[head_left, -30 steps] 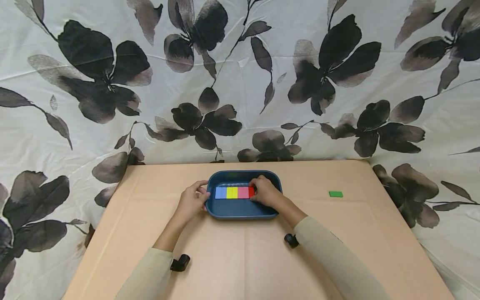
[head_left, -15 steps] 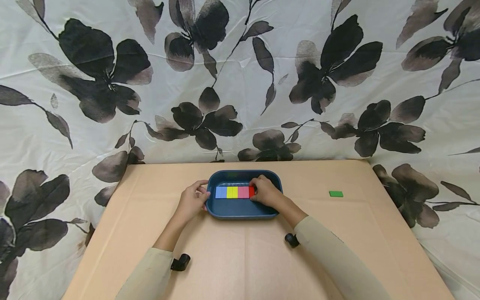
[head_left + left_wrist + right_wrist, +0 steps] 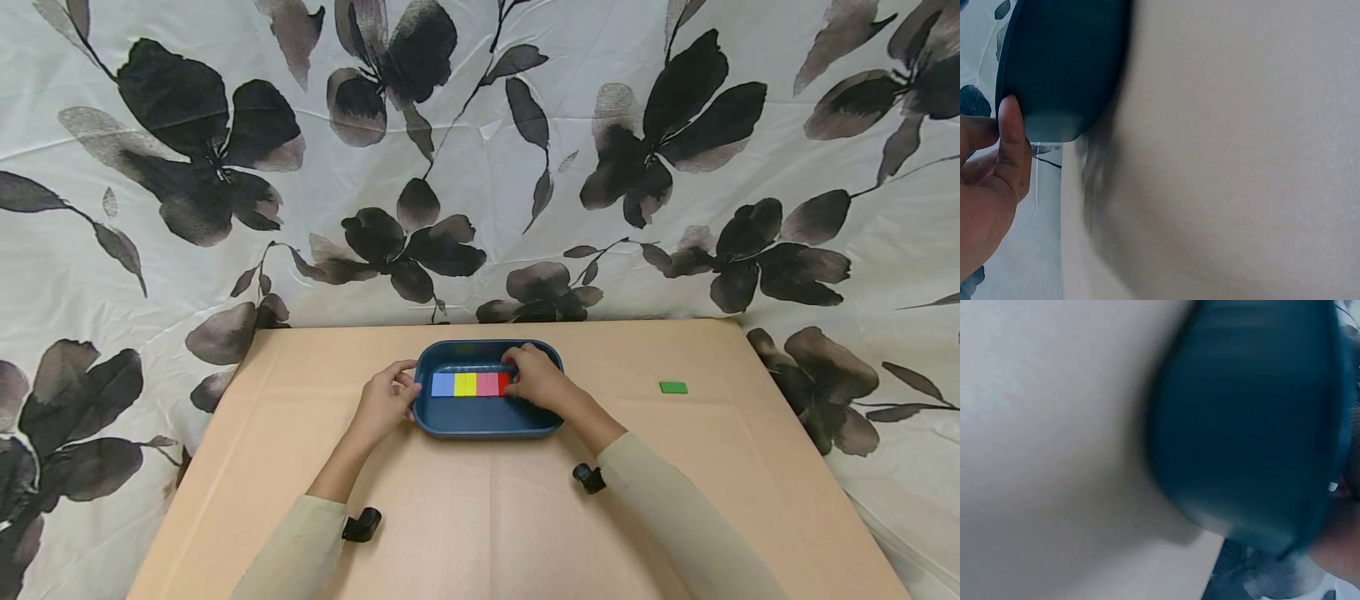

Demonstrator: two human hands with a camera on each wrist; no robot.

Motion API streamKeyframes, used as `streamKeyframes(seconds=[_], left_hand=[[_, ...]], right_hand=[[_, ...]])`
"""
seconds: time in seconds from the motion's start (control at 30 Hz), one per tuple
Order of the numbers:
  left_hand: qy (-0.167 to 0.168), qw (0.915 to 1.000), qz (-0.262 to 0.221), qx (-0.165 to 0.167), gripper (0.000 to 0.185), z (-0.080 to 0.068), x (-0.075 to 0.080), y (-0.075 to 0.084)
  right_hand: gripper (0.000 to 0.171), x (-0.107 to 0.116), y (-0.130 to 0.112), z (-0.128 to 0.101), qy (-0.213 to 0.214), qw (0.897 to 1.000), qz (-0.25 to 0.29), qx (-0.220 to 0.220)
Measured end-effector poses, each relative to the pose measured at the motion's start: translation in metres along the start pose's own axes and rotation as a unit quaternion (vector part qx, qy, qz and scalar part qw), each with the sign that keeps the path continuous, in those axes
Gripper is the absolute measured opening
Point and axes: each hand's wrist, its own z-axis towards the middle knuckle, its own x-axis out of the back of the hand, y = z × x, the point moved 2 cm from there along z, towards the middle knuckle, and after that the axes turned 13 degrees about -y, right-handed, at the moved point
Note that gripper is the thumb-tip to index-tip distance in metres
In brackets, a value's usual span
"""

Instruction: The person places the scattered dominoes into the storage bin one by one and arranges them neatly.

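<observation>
A dark blue tray (image 3: 487,425) rests on the table. Inside it several small flat coloured pieces form one row: blue (image 3: 443,384), yellow (image 3: 465,384), pink (image 3: 487,384), then a red piece (image 3: 503,382) at the right end. My left hand (image 3: 385,402) pinches the tray's left rim; the left wrist view shows its thumb (image 3: 1012,128) against the outer wall. Over the tray's right side is my right hand (image 3: 538,379), thumb and fingers spread apart at the red piece's right edge. In the right wrist view the tray wall (image 3: 1247,425) hides most of that hand.
A green piece (image 3: 673,387) lies on the tan tabletop (image 3: 487,517), right of the tray. Behind the table hangs a white cloth (image 3: 525,167) with dark flowers. Each wrist carries a small black camera, such as the one on the left wrist (image 3: 362,525).
My right hand has drawn slightly to the right, its fingers moving apart from the red piece, which stays in the row. My left hand and the tray stay put.
</observation>
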Motion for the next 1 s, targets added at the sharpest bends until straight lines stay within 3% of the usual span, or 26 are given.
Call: streamKeyframes(seconds=[0.3, 0.63, 1.0], left_hand=[[0.002, 1.0, 0.0, 0.003, 0.043, 0.0, 0.0, 0.0], [0.004, 1.0, 0.002, 0.005, 0.044, 0.001, 0.0, 0.0], [0.0, 1.0, 0.0, 0.006, 0.043, 0.001, 0.001, -0.001]], right_hand=[[0.05, 0.034, 0.004, -0.025, 0.052, 0.995, 0.025, 0.078], [0.05, 0.058, 0.041, -0.06, 0.119, 0.984, 0.082, 0.103], [0.05, 0.06, 0.115, -0.1, 0.185, 0.975, 0.114, 0.055]])
